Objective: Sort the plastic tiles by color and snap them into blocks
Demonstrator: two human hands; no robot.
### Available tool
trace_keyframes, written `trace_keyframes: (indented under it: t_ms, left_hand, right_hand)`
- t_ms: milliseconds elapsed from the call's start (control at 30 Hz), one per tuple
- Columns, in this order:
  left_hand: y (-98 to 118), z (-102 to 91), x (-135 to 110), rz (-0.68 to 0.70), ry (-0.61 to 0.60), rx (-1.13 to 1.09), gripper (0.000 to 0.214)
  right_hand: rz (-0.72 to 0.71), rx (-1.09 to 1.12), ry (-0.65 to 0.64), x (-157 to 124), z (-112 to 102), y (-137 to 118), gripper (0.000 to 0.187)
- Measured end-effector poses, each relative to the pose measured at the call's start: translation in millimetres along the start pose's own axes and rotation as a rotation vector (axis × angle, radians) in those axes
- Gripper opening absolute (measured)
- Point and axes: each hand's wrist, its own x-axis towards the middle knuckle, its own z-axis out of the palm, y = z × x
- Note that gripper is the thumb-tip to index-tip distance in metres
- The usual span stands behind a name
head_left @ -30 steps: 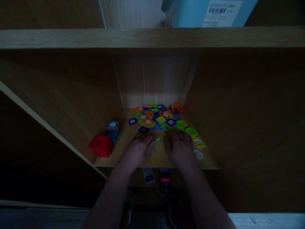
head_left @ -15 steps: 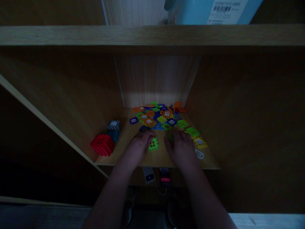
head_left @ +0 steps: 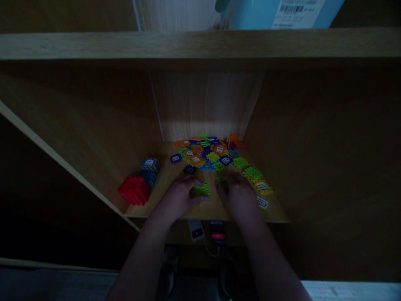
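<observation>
**Head view, dim light.** The left hand (head_left: 180,197) is laid on the near middle of the pale wooden desk (head_left: 206,210). Its grip is closed on a bright green plastic lattice tile (head_left: 201,190), which is pinched between thumb and fingertips low at the desk surface. Whether the tile rests on the wood cannot be told.

The right hand (head_left: 239,196) is placed palm down just right of the tile, with its fingers curled. A small green piece (head_left: 219,179) is seen at its fingertips; whether the grip is clamped on it cannot be told.

A heap of orange, purple, blue, green and yellow plastic lattice tiles (head_left: 208,152) is spread across the far part of the desk. A single white lattice tile (head_left: 261,202) is seen just right of the right hand.

At the near left a red ribbed block of stacked tiles (head_left: 134,191) is set, with a grey-and-blue stack (head_left: 149,166) just beyond it. Above, a light blue box with a barcode label (head_left: 282,12) is carried on a wooden shelf board (head_left: 200,44).
</observation>
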Motion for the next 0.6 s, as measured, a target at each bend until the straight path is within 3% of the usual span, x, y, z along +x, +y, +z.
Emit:
trace_keyframes:
  t_ms: [133,367,600]
  left_hand:
    - [-2,2.4,1,-0.013,0.003,0.01,0.023]
    - [-1,2.5,1,-0.028,0.014,0.016,0.022]
    - [-4,4.6,1,-0.018,0.017,0.002,0.02]
  right_hand:
    - [-0.01,0.053,-0.016,0,-1,-3,0.018]
    - [0.111,0.153,0.095,-2,-1,0,0.028]
    - [0.25,0.001,-0.023,-2,-14,-7,0.034]
